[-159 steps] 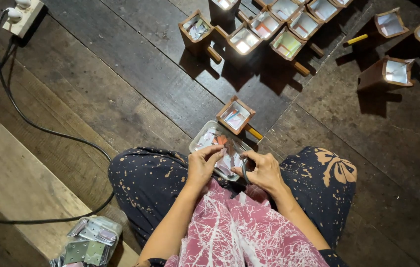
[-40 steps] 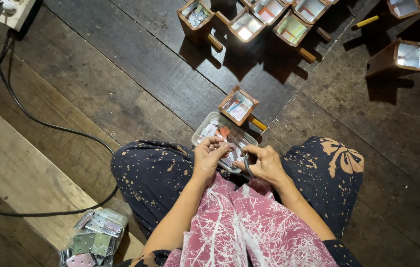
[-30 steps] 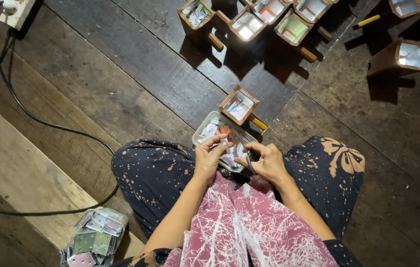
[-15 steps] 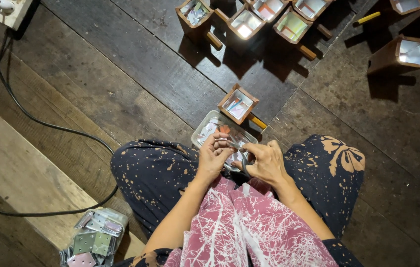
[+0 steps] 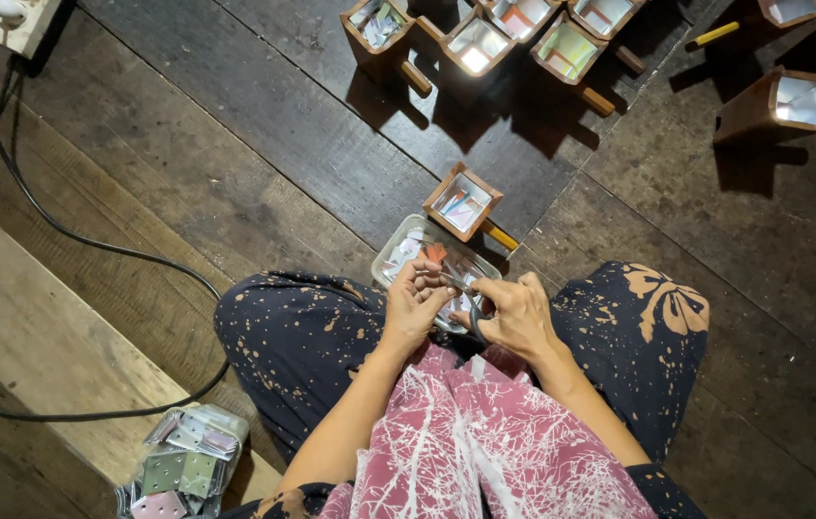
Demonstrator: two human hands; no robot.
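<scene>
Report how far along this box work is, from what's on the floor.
Done, apparently: several wooden boxes stand in a row at the top, paper pieces inside. In hand: the left hand and right hand work a small piece with scissors over a clear tray. Left: unclear; a bag of sheets lies beside the person.

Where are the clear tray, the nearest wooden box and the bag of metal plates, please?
Clear tray (image 5: pixel 396 258): head view, its left rim.
Wooden box (image 5: pixel 446 185): head view, its left wall.
Bag (image 5: pixel 182 466): head view, its middle.
</scene>
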